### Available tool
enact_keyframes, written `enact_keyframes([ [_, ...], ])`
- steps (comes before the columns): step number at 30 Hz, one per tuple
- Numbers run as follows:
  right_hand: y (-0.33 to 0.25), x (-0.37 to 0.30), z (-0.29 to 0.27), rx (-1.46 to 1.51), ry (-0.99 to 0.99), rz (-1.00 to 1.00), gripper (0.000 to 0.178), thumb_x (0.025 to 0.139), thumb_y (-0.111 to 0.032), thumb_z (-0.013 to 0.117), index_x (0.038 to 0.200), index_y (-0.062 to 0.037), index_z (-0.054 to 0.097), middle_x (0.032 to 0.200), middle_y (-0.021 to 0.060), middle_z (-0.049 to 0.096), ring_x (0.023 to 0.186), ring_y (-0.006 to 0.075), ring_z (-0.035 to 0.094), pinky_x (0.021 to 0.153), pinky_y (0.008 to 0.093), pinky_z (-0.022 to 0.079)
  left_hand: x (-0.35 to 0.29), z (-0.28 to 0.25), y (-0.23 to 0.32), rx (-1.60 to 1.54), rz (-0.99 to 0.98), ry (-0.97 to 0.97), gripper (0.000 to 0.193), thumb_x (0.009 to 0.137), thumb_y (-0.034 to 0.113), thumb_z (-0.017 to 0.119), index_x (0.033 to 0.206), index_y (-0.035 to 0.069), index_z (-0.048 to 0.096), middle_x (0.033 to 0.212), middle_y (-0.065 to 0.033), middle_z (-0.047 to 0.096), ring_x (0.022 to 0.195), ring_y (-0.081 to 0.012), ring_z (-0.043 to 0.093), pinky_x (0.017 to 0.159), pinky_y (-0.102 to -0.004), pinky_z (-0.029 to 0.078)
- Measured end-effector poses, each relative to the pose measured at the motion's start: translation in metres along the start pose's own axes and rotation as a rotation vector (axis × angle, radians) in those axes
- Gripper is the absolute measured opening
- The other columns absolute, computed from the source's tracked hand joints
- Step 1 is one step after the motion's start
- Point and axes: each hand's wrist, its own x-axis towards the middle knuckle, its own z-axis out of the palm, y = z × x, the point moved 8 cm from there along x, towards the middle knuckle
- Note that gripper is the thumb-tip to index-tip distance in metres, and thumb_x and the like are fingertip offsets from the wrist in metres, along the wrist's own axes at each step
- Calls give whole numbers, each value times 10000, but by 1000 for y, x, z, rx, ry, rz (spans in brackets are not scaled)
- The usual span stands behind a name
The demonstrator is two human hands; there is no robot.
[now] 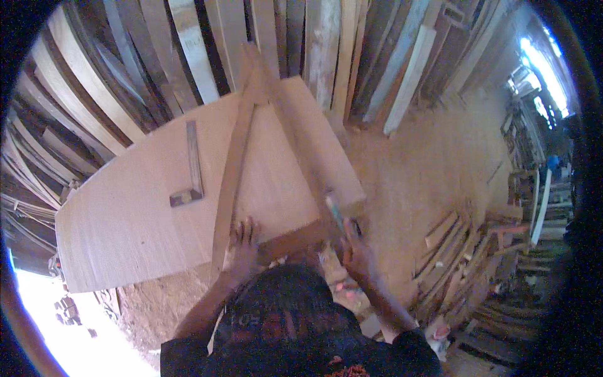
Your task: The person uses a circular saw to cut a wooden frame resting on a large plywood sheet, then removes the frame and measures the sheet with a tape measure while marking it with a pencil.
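Note:
A wooden frame lies on a large pale board [132, 207]. Its left leg [231, 169] and right leg [295, 138] meet at a point at the far end, and a crosspiece [292, 240] joins them nearest me. My left hand [244, 246] rests at the lower left corner of the frame with fingers apart. In my right hand [357, 254] is a slim tool with a pale teal shaft [335, 210], held by the lower right corner; blur hides its exact kind. A try square [193, 166] lies on the board, left of the frame.
Many planks [323, 50] lean upright beyond the board. A heap of wood offcuts [449, 251] lies on the brown floor [402, 169] to the right. Bright light enters at lower left and upper right.

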Motion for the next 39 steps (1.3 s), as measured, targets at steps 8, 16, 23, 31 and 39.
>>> enact_keyframes([
  [8,-2,46,-5,363,-3,47,541,1038,-170,604,1527,-2,444,1352,176,644,1191,252,620,1005,352,488,4,15,0,-21,-15,160,904,890,424,667,1573,-36,295,1634,-294,276,1501,-481,306,1247,-549,226],
  [16,-22,120,-12,345,127,-150,568,1042,-192,591,1553,-23,410,1217,195,668,985,273,654,842,395,515,3,19,-1,-72,-70,201,668,950,317,546,1538,27,415,1614,-224,379,1472,-400,402,1229,-525,287],
  [23,-41,189,0,178,200,-260,534,1033,-178,601,1540,-93,458,1175,260,690,930,364,704,808,435,558,1,12,2,43,-99,214,603,963,256,512,1521,38,443,1575,-214,436,1417,-405,458,1204,-523,320],
  [31,-65,326,35,54,79,-224,579,998,-119,645,1542,-227,478,1004,232,683,876,383,678,756,472,533,0,-8,5,61,-71,136,591,975,264,514,1502,5,448,1554,-235,450,1387,-415,483,1172,-541,365],
  [39,-73,338,30,75,124,-323,586,987,-129,645,1541,-218,477,954,234,693,798,406,684,706,483,547,1,-11,5,-43,-76,159,570,972,276,531,1467,-5,486,1510,-250,502,1335,-425,547,1134,-539,418],
])
